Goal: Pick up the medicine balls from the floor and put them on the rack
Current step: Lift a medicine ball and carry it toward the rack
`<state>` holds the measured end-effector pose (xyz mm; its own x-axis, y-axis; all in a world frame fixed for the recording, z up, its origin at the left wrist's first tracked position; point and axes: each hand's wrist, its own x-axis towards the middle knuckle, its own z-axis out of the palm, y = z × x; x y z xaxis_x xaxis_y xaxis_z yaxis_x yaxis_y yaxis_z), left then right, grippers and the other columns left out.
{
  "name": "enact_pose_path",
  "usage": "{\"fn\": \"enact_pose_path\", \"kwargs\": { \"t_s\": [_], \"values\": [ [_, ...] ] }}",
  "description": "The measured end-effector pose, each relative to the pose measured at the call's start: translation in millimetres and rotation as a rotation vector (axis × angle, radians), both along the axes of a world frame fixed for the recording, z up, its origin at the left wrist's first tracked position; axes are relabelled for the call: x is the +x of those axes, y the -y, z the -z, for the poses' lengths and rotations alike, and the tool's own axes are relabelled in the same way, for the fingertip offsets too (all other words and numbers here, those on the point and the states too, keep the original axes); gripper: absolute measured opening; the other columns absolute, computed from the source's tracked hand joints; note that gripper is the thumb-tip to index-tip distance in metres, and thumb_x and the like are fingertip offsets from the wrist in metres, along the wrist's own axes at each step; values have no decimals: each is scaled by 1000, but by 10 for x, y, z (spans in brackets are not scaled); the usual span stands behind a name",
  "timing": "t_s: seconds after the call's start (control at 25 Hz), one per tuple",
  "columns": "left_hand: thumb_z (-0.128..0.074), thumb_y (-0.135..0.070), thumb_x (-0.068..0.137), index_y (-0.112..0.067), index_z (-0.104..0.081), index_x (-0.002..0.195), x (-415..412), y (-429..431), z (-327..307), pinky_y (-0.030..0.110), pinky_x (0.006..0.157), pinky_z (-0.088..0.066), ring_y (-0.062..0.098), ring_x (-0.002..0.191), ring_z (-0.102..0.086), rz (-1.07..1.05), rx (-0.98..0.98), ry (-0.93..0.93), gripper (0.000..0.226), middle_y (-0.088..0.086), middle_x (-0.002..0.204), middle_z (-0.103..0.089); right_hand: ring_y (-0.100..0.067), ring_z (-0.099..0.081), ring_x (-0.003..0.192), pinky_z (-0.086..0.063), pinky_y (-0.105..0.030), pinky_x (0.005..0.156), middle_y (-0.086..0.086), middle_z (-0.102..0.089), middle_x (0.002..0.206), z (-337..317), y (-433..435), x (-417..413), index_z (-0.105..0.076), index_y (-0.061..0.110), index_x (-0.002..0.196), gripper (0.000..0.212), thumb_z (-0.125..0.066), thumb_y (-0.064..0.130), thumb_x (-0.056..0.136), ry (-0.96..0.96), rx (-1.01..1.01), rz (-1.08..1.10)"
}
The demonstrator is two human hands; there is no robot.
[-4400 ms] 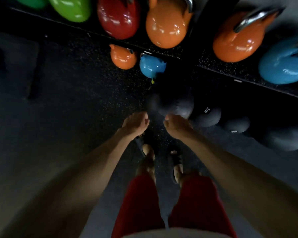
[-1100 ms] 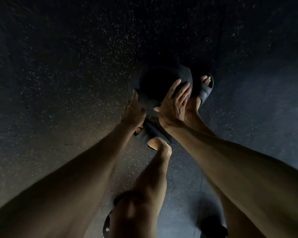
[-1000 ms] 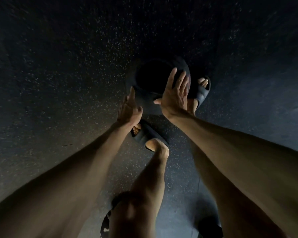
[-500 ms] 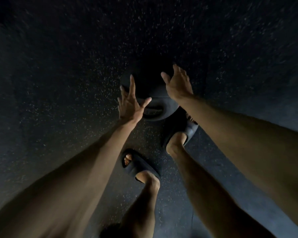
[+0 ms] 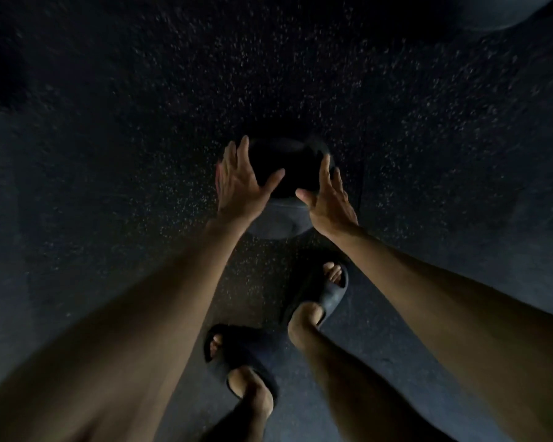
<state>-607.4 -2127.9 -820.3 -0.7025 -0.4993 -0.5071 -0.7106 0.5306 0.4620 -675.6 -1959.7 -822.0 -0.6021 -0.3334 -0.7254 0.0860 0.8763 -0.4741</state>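
Observation:
A dark medicine ball [image 5: 283, 177] sits low over the speckled black floor, just ahead of my feet; its top is in deep shadow and its lower rim looks grey. My left hand [image 5: 240, 183] is against the ball's left side with fingers straight and spread. My right hand [image 5: 328, 196] is at its right side, fingers straight and thumb pointing inward. Neither hand curls round the ball. The rack is out of view.
My two feet in dark slides [image 5: 320, 291] stand just behind the ball, the right one forward. A grey rounded object [image 5: 495, 11] shows at the top right corner. Dark speckled rubber floor [image 5: 109, 154] fills the remaining view.
My right hand slid from the ball's top to its right side and my left hand came up against its left side. My feet, earlier beside the ball, are now behind it.

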Motion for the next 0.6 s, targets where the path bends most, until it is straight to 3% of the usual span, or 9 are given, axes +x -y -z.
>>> {"fn": "enact_pose_path", "kwargs": {
  "t_s": [0.12,0.2,0.32,0.4,0.6],
  "values": [
    [-60,-79,74,-11,-6,159,226,-106,-40,49,123,-15,35,152,-10,-14,-31,16,121,21,164,-9,-33,-14,154,-31,-50,116,-6,0,170,7,49,-240,9,35,160,85,-46,58,99,30,-19,-7],
    [-53,-84,70,-14,2,159,305,-61,-20,49,122,-15,37,151,-10,16,-19,45,127,21,165,-5,-34,-18,152,-28,-50,118,-6,-6,169,52,206,-482,4,29,161,81,-41,60,101,40,8,13],
    [-44,-78,80,-23,-1,160,30,130,39,54,116,-30,40,144,-29,-2,-23,12,106,16,165,-12,-36,-27,149,-26,-48,120,-13,-22,165,149,562,-1016,-9,20,162,73,-29,59,104,22,82,130],
    [-35,-80,81,-32,-4,159,-415,305,62,55,108,-40,42,135,-40,-77,2,18,96,16,163,-18,-37,-27,149,-25,-47,121,-15,-25,164,131,737,-1285,-14,19,162,71,-32,57,104,8,87,131],
    [-43,-51,101,-46,-8,156,-1396,829,103,54,109,-41,47,129,-46,-157,101,166,65,24,153,-27,-32,-2,155,-18,-53,121,-9,6,169,-100,765,-1154,4,31,161,89,-52,57,97,-59,-15,88]
  ]
}}
